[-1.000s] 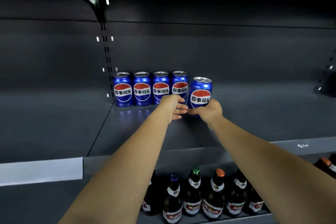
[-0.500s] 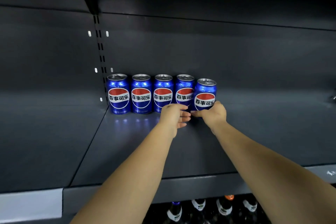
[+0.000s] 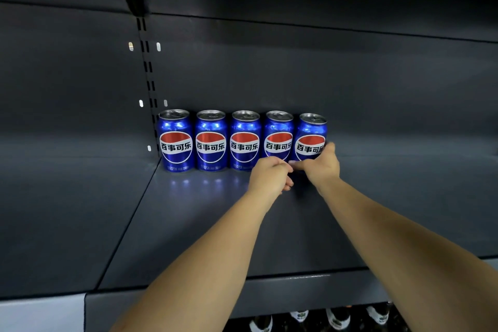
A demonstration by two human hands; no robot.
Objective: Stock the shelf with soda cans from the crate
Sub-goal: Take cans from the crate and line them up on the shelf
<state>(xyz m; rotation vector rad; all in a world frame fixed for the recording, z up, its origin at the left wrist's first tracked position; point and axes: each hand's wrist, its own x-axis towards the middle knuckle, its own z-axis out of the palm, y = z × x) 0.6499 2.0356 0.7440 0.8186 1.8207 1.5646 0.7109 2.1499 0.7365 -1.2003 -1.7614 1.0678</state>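
Our right hand (image 3: 322, 167) clamps the fifth can (image 3: 311, 129), rightmost in the far row on the shelf (image 3: 202, 224); left hand (image 3: 269, 176) curls beside it, grip unclear. Careless release could topple the fourth can (image 3: 279, 129)

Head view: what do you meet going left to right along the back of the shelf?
Slotted upright → first can → second can → third can → fourth can → fifth can, which the right hand grips. The left hand overlaps the fourth can's base, so it is left out.
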